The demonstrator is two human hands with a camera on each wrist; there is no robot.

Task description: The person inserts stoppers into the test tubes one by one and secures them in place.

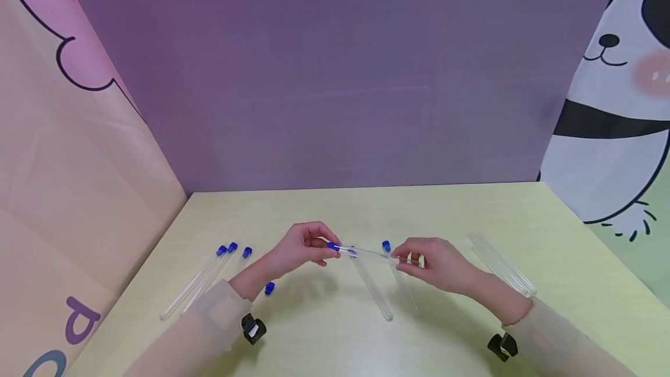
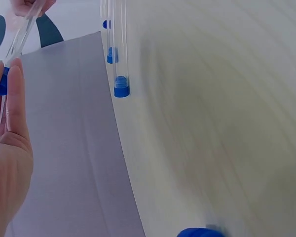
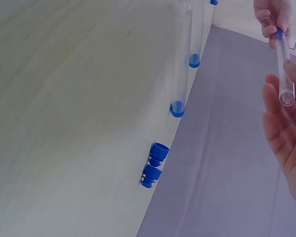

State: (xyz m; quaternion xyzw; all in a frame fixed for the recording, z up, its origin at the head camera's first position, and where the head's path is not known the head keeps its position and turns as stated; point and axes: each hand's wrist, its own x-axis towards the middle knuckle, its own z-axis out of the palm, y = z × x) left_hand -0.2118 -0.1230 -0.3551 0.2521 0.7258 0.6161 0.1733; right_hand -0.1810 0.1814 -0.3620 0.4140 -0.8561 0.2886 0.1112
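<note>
A clear test tube (image 1: 369, 253) with a blue cap (image 1: 332, 246) on its left end is held nearly level above the table, between both hands. The left hand (image 1: 313, 244) pinches the capped end between thumb and fingers; the left wrist view shows the fingertips at the blue cap (image 2: 2, 83). Near the opposite end, the right hand (image 1: 434, 260) holds the tube with thumb and fingers, and its rounded end (image 3: 286, 97) points toward the right wrist camera. Beneath the hands lie two capped tubes, one with its lower end (image 1: 384, 310) toward the person.
Three capped tubes (image 1: 196, 284) lie at the left, partly behind the left arm. A loose blue cap (image 1: 269, 288) sits by the left wrist. Several uncapped tubes (image 1: 502, 263) lie at the right. Two loose caps (image 3: 157, 152) show in the right wrist view. A purple backdrop (image 1: 340, 74) stands behind.
</note>
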